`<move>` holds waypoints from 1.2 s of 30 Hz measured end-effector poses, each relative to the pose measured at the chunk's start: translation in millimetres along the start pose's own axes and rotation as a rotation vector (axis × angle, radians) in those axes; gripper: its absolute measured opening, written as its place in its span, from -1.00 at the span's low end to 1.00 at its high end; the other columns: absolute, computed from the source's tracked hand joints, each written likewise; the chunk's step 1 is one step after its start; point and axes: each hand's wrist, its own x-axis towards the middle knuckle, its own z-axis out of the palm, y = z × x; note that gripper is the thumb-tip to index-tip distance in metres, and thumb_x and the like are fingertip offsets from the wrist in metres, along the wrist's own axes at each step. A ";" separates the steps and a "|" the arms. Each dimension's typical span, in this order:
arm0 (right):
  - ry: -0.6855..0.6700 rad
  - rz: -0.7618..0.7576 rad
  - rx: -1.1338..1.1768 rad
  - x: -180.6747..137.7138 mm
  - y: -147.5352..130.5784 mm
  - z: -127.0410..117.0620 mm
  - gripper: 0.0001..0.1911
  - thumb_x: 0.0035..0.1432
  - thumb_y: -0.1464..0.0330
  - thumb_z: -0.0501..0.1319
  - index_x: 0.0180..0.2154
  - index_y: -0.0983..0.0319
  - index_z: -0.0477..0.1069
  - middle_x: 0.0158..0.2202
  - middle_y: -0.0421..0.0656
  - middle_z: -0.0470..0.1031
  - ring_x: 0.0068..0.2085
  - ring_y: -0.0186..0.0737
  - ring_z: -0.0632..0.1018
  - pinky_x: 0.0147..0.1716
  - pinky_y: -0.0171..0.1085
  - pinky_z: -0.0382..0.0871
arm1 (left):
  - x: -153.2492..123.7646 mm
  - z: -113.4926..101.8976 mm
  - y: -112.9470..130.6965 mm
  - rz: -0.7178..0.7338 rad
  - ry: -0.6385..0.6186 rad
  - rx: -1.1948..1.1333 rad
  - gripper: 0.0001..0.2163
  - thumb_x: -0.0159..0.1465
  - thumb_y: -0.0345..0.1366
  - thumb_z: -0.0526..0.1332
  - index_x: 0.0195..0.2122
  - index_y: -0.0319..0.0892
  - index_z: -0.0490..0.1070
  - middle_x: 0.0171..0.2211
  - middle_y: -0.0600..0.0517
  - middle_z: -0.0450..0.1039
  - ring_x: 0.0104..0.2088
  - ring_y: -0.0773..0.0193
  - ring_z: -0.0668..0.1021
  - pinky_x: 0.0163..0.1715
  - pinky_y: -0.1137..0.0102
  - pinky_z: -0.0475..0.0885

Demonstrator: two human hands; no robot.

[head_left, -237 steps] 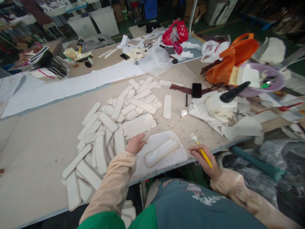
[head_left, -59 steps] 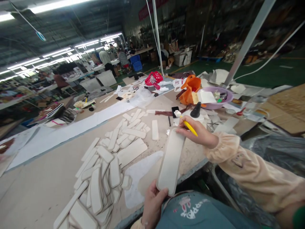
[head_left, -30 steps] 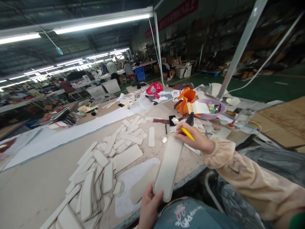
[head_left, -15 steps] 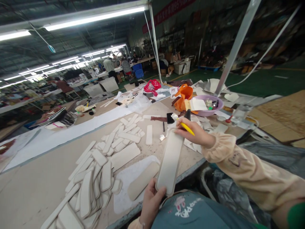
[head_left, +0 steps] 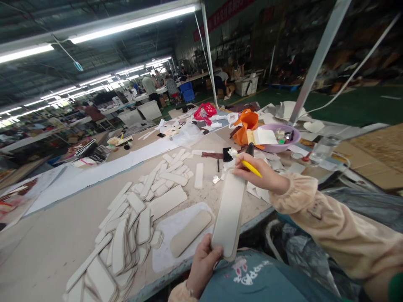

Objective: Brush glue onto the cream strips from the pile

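Note:
A long off-white padded strip with rounded corners (head_left: pixel 229 212) is held tilted over the table's front edge. My left hand (head_left: pixel 203 262) grips its lower end, thumb on the top face. At the upper end, my right hand (head_left: pixel 256 170) pinches the edge and also holds a slim yellow tool (head_left: pixel 248 167); its tip and exact kind are unclear. Left of the held strip, a similar beige strip (head_left: pixel 191 233) lies flat on a white sheet (head_left: pixel 160 256). Farther left spreads a heap of off-white strips (head_left: pixel 119 243) in several sizes.
Behind my right hand are a black phone (head_left: pixel 226 154), an orange bag (head_left: pixel 247 123), a purple basin (head_left: pixel 277 144) and a clear jar (head_left: pixel 325 150). A red bag (head_left: pixel 204 111) lies farther back. A metal post (head_left: pixel 315 67) rises at the right. People work in the background.
The view has shifted slightly, so most of the scene sits a little farther right. Both hands keep their grip on the strip, with little other visible movement.

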 end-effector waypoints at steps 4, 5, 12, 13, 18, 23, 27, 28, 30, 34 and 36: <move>-0.007 0.010 0.030 -1.9 0.3 -2.3 -0.75 0.10 0.16 0.19 -0.27 0.17 0.25 -0.42 -0.21 0.39 -0.41 -0.26 0.42 -0.39 -0.29 0.30 | -2.7 1.4 -2.7 0.014 0.012 0.054 -0.72 0.09 -0.15 0.29 -0.26 -0.21 0.37 -0.43 0.06 0.36 -0.41 0.35 0.37 -0.37 0.46 0.26; -0.015 0.009 0.038 -2.0 0.0 -2.9 -0.75 0.11 0.16 0.19 -0.27 0.17 0.25 -0.41 -0.20 0.40 -0.40 -0.25 0.43 -0.38 -0.28 0.30 | -3.7 2.4 -1.5 0.016 0.015 0.067 -0.72 0.08 -0.15 0.30 -0.27 -0.21 0.37 -0.44 0.07 0.37 -0.42 0.35 0.37 -0.37 0.46 0.26; -0.073 -0.019 0.128 3.4 -8.1 1.3 -0.73 0.07 0.18 0.23 -0.25 0.16 0.25 -0.44 -0.24 0.39 -0.42 -0.29 0.39 -0.42 -0.31 0.27 | -0.1 21.9 25.3 0.000 -0.116 -0.042 -0.52 -0.04 -0.07 0.36 -0.14 -0.24 0.42 -0.32 -0.05 0.46 -0.30 0.19 0.46 -0.32 0.40 0.31; -0.080 -0.024 0.145 5.2 -9.5 3.8 -0.73 0.06 0.18 0.24 -0.26 0.16 0.25 -0.46 -0.25 0.38 -0.44 -0.30 0.38 -0.42 -0.31 0.27 | 3.5 24.8 29.2 -0.015 -0.143 -0.064 -0.50 -0.05 -0.04 0.36 -0.14 -0.25 0.43 -0.33 -0.07 0.47 -0.31 0.17 0.47 -0.32 0.39 0.32; -0.099 -0.007 0.276 14.0 -13.2 20.6 -0.68 0.03 0.14 0.27 -0.28 0.13 0.21 -0.49 -0.29 0.27 -0.47 -0.32 0.32 -0.48 -0.31 0.23 | 24.8 34.7 38.7 -0.089 -0.076 -0.029 -0.59 -0.03 -0.02 0.35 -0.29 -0.27 0.49 -0.44 -0.06 0.49 -0.49 0.29 0.47 -0.46 0.42 0.31; -0.012 0.048 0.344 13.2 -8.4 36.5 -0.61 -0.03 0.14 0.31 -0.25 0.09 0.17 -0.46 -0.28 0.20 -0.48 -0.31 0.30 -0.52 -0.30 0.24 | 33.8 39.1 36.1 -0.050 0.032 -0.066 -0.63 0.03 -0.03 0.31 -0.31 -0.26 0.48 -0.49 -0.02 0.50 -0.52 0.30 0.47 -0.50 0.44 0.32; 0.006 0.076 0.359 12.2 -1.1 46.7 -0.62 -0.02 0.17 0.31 -0.27 0.09 0.16 -0.47 -0.29 0.18 -0.48 -0.31 0.30 -0.53 -0.29 0.24 | 37.4 37.0 33.8 -0.036 0.030 -0.081 -0.66 0.04 -0.08 0.32 -0.32 -0.29 0.49 -0.48 -0.03 0.50 -0.53 0.32 0.46 -0.50 0.44 0.32; 0.009 0.088 0.366 13.1 0.5 48.9 -0.62 -0.02 0.16 0.31 -0.28 0.09 0.16 -0.47 -0.30 0.17 -0.49 -0.31 0.30 -0.54 -0.29 0.23 | 38.9 36.1 33.8 -0.031 0.033 -0.080 -0.67 0.04 -0.10 0.33 -0.33 -0.29 0.49 -0.48 -0.03 0.50 -0.52 0.32 0.47 -0.49 0.44 0.33; 0.015 0.110 0.385 16.2 3.4 52.9 -0.61 -0.03 0.14 0.32 -0.28 0.09 0.16 -0.49 -0.30 0.16 -0.50 -0.31 0.28 -0.55 -0.29 0.20 | 42.4 34.5 34.7 -0.027 0.044 -0.078 -0.68 0.02 -0.13 0.35 -0.33 -0.30 0.49 -0.47 -0.03 0.51 -0.51 0.31 0.48 -0.47 0.42 0.35; 0.014 0.137 0.406 25.8 9.4 59.9 -0.56 -0.09 0.09 0.34 -0.29 0.10 0.17 -0.52 -0.32 0.11 -0.52 -0.32 0.26 -0.56 -0.29 0.15 | 49.4 30.7 39.4 -0.035 0.092 -0.075 -0.67 -0.04 -0.14 0.38 -0.34 -0.30 0.49 -0.48 -0.01 0.51 -0.52 0.31 0.47 -0.47 0.41 0.36; 0.014 0.160 0.397 31.4 14.5 64.0 -0.54 -0.11 0.08 0.35 -0.29 0.10 0.17 -0.53 -0.33 0.10 -0.52 -0.32 0.26 -0.56 -0.30 0.12 | 52.7 26.9 41.5 -0.041 0.102 -0.100 -0.65 -0.06 -0.14 0.40 -0.34 -0.30 0.49 -0.48 -0.01 0.50 -0.51 0.30 0.48 -0.46 0.41 0.36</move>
